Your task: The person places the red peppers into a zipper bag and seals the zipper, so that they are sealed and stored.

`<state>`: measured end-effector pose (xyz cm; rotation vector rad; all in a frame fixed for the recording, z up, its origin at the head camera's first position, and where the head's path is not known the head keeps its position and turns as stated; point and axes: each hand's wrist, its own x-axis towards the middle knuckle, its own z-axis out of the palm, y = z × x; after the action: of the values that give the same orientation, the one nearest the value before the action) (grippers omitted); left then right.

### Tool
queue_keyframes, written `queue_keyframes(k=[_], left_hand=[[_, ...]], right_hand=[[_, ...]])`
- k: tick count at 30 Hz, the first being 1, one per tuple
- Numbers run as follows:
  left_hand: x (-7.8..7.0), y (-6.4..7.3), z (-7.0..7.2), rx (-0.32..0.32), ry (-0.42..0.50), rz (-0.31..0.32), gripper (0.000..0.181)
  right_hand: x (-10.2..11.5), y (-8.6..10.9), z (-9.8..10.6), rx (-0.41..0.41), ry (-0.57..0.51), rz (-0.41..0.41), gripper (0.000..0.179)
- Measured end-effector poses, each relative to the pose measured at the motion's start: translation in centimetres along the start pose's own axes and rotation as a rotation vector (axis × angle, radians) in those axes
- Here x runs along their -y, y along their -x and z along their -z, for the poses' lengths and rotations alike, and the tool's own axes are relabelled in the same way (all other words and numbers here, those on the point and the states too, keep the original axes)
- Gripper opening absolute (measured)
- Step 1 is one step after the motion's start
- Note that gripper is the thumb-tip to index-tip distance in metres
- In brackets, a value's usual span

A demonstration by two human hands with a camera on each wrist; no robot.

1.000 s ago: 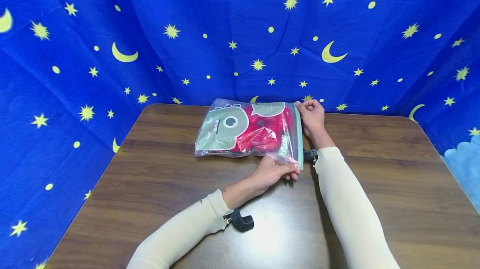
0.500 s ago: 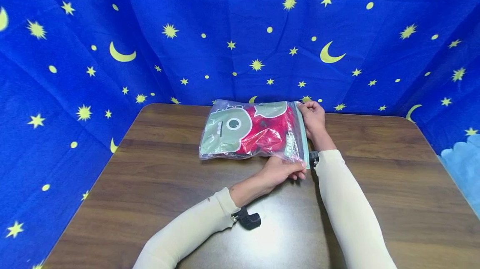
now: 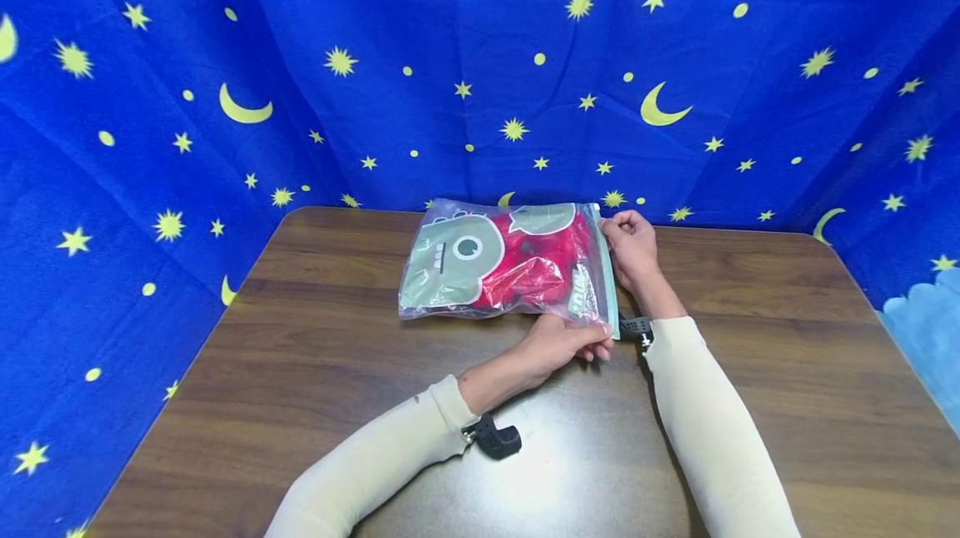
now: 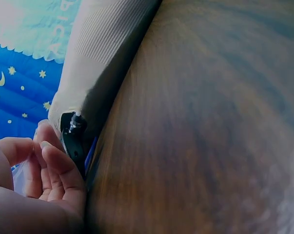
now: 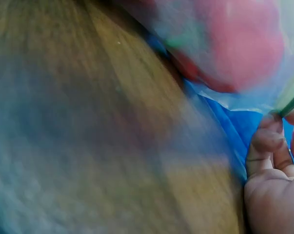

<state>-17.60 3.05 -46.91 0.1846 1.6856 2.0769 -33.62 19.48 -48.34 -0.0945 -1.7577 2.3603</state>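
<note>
A clear zip bag (image 3: 525, 267) lies toward the back of the table, printed with a pale green one-eyed monster. Something red fills it, and its kind is blurred by the plastic. Along the bag's right end runs a light green zip strip (image 3: 609, 288). My left hand (image 3: 553, 346) pinches the near corner of that end between thumb and fingers. Just below the far corner, my right hand (image 3: 633, 246) pinches the strip; in the right wrist view, the fingers (image 5: 271, 139) meet at the green edge. In the left wrist view the left hand (image 4: 49, 180) has thumb and fingertips together.
The brown wooden table (image 3: 315, 404) ends close behind the bag at a blue curtain (image 3: 420, 46) with yellow stars and moons. Black wrist cameras are strapped at both sleeves, the left camera (image 3: 497, 438) just over the tabletop.
The bag and left hand have shifted slightly right. Lately the right hand has slid from the far corner a short way along the strip toward the left hand, its forearm moving right.
</note>
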Motion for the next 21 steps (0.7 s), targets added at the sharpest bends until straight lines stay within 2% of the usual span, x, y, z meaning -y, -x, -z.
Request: queue_keyframes(k=[3,8,12,14,17,21], left_hand=[[-0.2,0.1,0.0,0.077,-0.007,0.025,0.021],[-0.8,0.6,0.4,0.289,-0.085,0.102,0.025],[-1.3,1.4,0.9,0.441,-0.224,0.126,0.023],[-1.6,1.9,1.3,0.509,-0.334,0.115,0.021],[-2.2,2.6,1.9,0.581,-0.516,0.062,0.018],[-3.0,3.6,3.3,0.589,-0.690,-0.058,0.014]], right_hand=[[0.1,0.2,0.1,-0.029,0.044,0.015,0.023],[0.4,0.6,0.4,-0.100,0.143,0.023,0.023],[0.5,0.7,0.8,-0.109,0.095,0.016,0.022],[0.5,0.7,1.1,-0.103,0.040,0.015,0.023],[0.6,1.0,1.5,-0.087,-0.030,0.017,0.024],[0.7,1.4,2.2,-0.061,-0.033,0.017,0.024]])
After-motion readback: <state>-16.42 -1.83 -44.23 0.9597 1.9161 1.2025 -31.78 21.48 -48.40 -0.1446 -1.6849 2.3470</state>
